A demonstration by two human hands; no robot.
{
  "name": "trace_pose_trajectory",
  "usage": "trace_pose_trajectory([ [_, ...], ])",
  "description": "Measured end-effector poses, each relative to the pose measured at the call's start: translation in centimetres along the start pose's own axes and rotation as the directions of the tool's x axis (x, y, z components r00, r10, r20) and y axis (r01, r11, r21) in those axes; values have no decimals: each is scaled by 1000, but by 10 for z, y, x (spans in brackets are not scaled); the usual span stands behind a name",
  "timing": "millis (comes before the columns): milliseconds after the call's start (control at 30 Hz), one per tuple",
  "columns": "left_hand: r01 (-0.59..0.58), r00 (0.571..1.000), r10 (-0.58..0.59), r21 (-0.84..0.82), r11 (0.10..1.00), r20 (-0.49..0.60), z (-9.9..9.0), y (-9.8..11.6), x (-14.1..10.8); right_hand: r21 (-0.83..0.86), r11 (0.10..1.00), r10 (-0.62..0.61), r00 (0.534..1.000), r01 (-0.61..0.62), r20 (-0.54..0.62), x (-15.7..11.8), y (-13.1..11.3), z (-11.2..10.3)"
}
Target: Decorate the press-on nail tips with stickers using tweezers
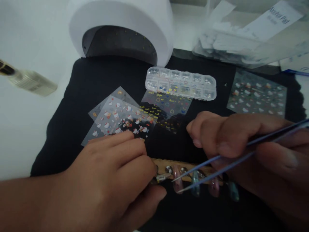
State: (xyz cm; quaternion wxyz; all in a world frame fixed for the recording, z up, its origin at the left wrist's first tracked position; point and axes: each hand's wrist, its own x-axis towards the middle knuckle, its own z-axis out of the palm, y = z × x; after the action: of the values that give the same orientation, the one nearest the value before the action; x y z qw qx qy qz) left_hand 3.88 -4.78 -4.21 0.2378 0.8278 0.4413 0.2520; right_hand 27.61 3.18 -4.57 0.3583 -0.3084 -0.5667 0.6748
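Nail tips (214, 188) | right hand (235, 138): tweezers (236, 162) | left hand (113, 180): slim tool (163, 177), partly hiding sticker sheet (114, 111)

Two hands (113, 172), one pair of tweezers (207, 162), four coloured nails (214, 188), at least four sticker sheets (258, 95), one lamp (120, 14) and one bottle (33, 83) show.

A white table (21, 138) carries a black cloth (62, 109) and, at left, a bottle (36, 83). A white lamp (120, 13) sits at the cloth's far edge, a clear bag (205, 53) to its right. On the cloth lie a clear case (181, 75), a middle sheet (177, 109) overlapping it, overlapping left sheets (111, 111) and a right sheet (258, 98), apart. Whether the wooden strip (158, 163) touches the cloth is unclear.
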Motion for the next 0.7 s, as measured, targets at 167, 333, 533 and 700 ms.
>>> trace_pose_trajectory([
  [167,-28,999,28,-24,999,26,-4,1,2,32,999,-16,1000,16,5,5,-10,3],
  [333,-65,998,65,-11,998,-8,-2,2,0,49,994,-96,994,98,-45,4,-6,4],
  [533,-120,993,120,-36,992,-9,0,5,0,71,978,-188,979,194,-81,4,5,2],
  [700,-165,986,165,-73,984,-3,-4,5,-1,96,972,-207,974,215,-90,3,7,0],
])
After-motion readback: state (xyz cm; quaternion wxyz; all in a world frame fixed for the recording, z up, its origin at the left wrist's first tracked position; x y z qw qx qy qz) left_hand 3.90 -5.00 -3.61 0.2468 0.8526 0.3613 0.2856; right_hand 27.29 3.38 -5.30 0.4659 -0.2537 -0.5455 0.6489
